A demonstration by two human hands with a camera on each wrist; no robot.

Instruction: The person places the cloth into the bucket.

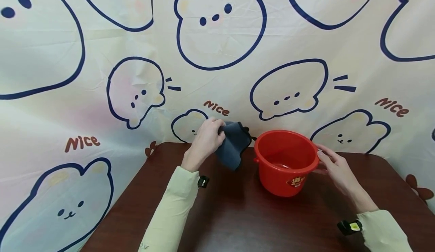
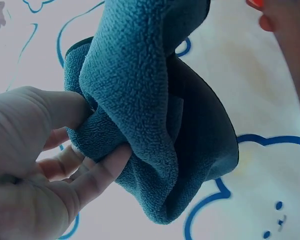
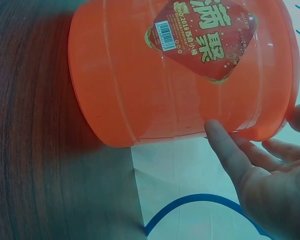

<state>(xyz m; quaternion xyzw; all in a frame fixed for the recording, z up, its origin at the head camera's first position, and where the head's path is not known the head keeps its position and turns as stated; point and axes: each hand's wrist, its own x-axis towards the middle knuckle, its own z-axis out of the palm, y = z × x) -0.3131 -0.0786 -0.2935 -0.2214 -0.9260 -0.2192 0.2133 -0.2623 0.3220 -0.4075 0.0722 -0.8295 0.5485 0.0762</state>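
Observation:
A blue-grey cloth (image 1: 234, 142) with a dark edge hangs in folds from my left hand (image 1: 208, 140). In the left wrist view the thumb and fingers (image 2: 107, 167) pinch its fuzzy fabric. To the right, a red plastic bucket (image 1: 283, 184) stands upright on the table, and the cloth is left of it and apart from it. My right hand (image 1: 338, 169) touches the bucket's right side near the rim with extended fingers. The right wrist view has the fingertips against the orange-looking wall, below a printed label (image 3: 205, 37).
The dark brown wooden table (image 1: 268, 222) reaches back to a pale curtain (image 1: 217, 89) with blue-outlined cartoon bears. A small dark object (image 1: 253, 138) shows between the cloth and the bucket; its kind is unclear.

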